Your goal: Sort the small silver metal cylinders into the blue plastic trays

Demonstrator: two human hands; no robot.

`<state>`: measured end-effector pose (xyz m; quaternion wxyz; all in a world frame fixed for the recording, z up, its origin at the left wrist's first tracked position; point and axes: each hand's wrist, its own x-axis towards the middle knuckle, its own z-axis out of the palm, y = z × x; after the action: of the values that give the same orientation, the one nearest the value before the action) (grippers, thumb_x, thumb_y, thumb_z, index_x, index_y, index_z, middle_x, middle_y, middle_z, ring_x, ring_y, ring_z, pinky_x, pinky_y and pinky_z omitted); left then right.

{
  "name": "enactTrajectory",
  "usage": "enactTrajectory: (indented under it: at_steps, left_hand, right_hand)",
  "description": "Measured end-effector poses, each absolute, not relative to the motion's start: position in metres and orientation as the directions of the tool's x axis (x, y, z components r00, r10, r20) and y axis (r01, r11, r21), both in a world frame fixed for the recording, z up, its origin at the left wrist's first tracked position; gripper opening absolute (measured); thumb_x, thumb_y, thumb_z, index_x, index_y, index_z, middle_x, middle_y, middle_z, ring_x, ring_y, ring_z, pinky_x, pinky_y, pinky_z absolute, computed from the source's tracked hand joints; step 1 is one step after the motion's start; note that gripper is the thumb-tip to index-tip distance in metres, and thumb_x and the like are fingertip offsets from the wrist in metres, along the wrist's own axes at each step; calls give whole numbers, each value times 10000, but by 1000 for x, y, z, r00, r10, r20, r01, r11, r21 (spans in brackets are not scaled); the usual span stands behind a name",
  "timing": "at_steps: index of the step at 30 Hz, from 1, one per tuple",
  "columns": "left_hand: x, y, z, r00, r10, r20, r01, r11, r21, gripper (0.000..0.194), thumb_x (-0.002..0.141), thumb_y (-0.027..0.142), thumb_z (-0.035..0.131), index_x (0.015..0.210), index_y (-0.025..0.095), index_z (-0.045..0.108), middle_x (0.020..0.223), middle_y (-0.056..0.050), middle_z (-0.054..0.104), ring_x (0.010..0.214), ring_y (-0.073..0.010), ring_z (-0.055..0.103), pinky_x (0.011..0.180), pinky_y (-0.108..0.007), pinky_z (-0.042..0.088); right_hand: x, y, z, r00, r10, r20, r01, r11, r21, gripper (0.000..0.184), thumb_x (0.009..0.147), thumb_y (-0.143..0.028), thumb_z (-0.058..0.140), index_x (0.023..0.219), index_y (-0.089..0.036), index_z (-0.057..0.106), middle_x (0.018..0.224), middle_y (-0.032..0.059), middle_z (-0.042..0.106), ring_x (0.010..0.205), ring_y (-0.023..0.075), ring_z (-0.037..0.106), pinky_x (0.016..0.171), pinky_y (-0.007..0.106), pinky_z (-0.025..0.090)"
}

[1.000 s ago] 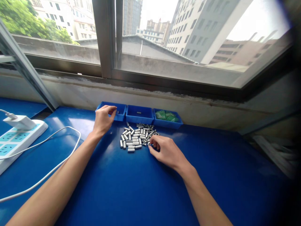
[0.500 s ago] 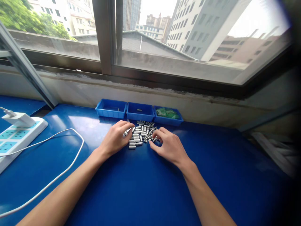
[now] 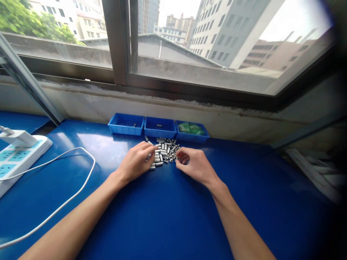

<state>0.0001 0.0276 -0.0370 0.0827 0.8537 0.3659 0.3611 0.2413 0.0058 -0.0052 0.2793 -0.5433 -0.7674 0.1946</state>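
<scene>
A pile of small silvery metal pieces (image 3: pixel 165 148) lies on the blue table. Longer bar-like pieces make up its left part; shorter ones, which look like screws, are on the right. At the left edge of the pile rests my left hand (image 3: pixel 138 160), fingers curved and thumb apart from the index finger, covering some of the bars. My right hand (image 3: pixel 199 165) is by the right edge, its thumb and index finger apart in a curve close to the short pieces. I see nothing held in either hand, though the inner fingers are partly hidden.
Behind the pile stand three blue bins in a row: the left bin (image 3: pixel 126 129) and middle bin (image 3: pixel 159 133) hold a small metal piece each, the right bin (image 3: pixel 192 137) green packets. A white power strip (image 3: pixel 40 148) and white cable (image 3: pixel 93 162) lie at left, below a window.
My right hand has drawn slightly away from the pile's right edge. My left hand has shifted a little toward me, covering more of the bars. The whole view has moved slightly.
</scene>
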Motion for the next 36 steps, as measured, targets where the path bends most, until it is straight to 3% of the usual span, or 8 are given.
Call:
enactTrajectory:
  at_steps: [3, 6, 10, 14, 25, 28, 32, 36]
  left_hand:
    - [2, 27, -36, 428, 711, 559, 535, -697, 477, 251, 915, 137, 542, 1121, 190, 675, 1047, -86, 720, 955, -213, 661, 864, -346, 535]
    - [5, 23, -33, 376, 739, 559, 452, -673, 585, 229, 917, 152, 558, 1100, 194, 688, 1034, -77, 728, 922, -190, 679, 850, -317, 537]
    - [11, 16, -24, 336, 742, 580, 369, -671, 644, 221, 914, 159, 577, 1099, 201, 692, 996, -63, 735, 884, -175, 684, 823, -305, 536]
    - [17, 9, -17, 320, 729, 605, 317, -684, 657, 239, 897, 195, 624, 1128, 215, 681, 992, -70, 726, 887, -189, 686, 819, -323, 552]
    - [10, 22, -24, 344, 665, 663, 458, -735, 500, 121, 947, 276, 595, 1017, 213, 671, 969, -68, 703, 870, -174, 669, 803, -297, 537]
    - [-11, 44, -21, 226, 691, 687, 619, -646, 446, 143, 949, 293, 574, 990, 207, 681, 924, -53, 701, 854, -180, 662, 816, -301, 525]
    - [-44, 75, -21, -11, 719, 695, 786, -423, 451, 189, 930, 317, 580, 975, 187, 710, 875, -44, 690, 746, -168, 634, 777, -296, 510]
    - [-60, 91, -30, -53, 732, 679, 836, -339, 430, 251, 924, 363, 572, 989, 190, 742, 819, -41, 653, 673, -164, 597, 729, -298, 492]
  right_hand:
    - [239, 5, 1, -193, 969, 152, 529, 233, -816, 108, 757, -280, 711, 804, -189, 675, 767, 31, 716, 674, 173, 670, 666, 299, 553]
    - [234, 6, 4, -147, 988, 36, 175, 62, -983, 229, 734, -361, 783, 823, -181, 673, 777, 39, 721, 716, 182, 694, 675, 300, 562]
    - [229, 7, 3, -138, 983, -118, -198, -144, -970, 316, 697, -354, 843, 875, -200, 632, 792, 2, 700, 697, 128, 680, 667, 243, 542]
    - [224, 5, 0, -177, 974, -144, -286, -191, -939, 351, 709, -336, 847, 856, -216, 551, 722, -42, 642, 639, 94, 623, 647, 220, 511]
    - [206, 1, -5, -183, 980, -73, -134, -98, -986, 352, 752, -399, 803, 840, -213, 518, 730, -23, 641, 652, 125, 613, 598, 241, 462]
    - [215, 3, -5, -62, 997, 42, 119, 50, -992, 285, 813, -428, 728, 831, -210, 545, 774, 15, 676, 655, 149, 629, 608, 273, 484]
    - [229, 4, -1, -18, 965, 260, 567, 224, -792, 166, 852, -356, 663, 801, -216, 590, 722, 11, 670, 645, 160, 627, 615, 281, 476]
    - [235, 2, -1, -153, 940, 305, 688, 323, -649, 70, 867, -276, 605, 828, -218, 617, 735, 10, 676, 647, 155, 625, 618, 272, 474]
